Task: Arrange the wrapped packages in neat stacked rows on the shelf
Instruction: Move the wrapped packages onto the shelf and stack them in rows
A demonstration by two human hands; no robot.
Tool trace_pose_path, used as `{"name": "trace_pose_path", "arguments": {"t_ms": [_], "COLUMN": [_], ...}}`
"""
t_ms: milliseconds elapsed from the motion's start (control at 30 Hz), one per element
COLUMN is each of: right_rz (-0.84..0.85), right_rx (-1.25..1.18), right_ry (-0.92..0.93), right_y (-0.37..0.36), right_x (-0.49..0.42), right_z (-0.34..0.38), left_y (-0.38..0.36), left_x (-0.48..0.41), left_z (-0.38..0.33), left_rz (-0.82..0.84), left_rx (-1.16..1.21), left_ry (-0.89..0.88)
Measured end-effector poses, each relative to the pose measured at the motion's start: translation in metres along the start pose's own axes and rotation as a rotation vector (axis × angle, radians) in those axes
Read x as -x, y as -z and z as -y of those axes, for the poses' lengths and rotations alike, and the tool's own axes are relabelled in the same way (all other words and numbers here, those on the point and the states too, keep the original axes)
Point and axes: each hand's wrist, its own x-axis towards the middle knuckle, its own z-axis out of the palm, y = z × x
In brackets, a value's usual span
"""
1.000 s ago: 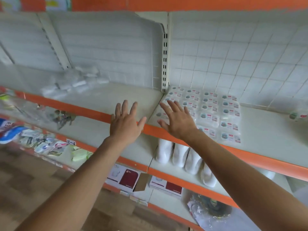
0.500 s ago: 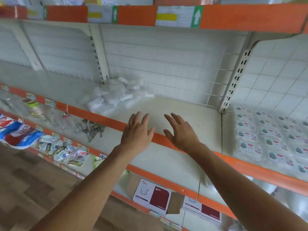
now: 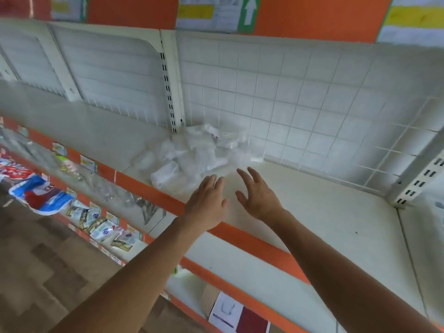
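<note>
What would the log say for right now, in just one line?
stage: reaching | left hand: open, empty | right hand: open, empty | wrapped packages: loose pile at shelf back | stacked: not yet

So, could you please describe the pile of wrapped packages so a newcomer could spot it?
Take the cream shelf with the orange front edge, below the white grid wall. Where the slotted upright post meets it lies the pile of wrapped packages, just beyond the left hand. It is the only clear, whitish jumble; goods on lower shelves are colourful.
</note>
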Motion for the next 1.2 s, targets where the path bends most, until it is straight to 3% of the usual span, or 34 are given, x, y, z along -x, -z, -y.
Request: {"name": "trace_pose_path", "arguments": {"t_ms": [300,533,733,1200], "right_rz": [-0.015,-0.168,-0.203,-0.325], "right_rx": [0.074,-0.069,-0.098,-0.003], "right_ry": [-0.105,-0.244,-0.366,-0.63], "right_y": [-0.012,-0.02,-0.022,0.002], "right_x": [-0.082,-0.099,-0.078,0.042], "right_z": [-0.005,0.0,-0.002,-0.016], "left_y": [-0.02,-0.023,-0.023,-0.039], "left_x": [-0.061,-0.068,-0.078,-0.084], "left_z": [0.032,0.05,0.06,0.029], "left_rz": [0.017,-0.138,-0.114,0.051], "left_rx": [-0.147,0.02,0.166,0.241], "left_ry": [-0.127,-0.291,-0.321,-0.457]}}
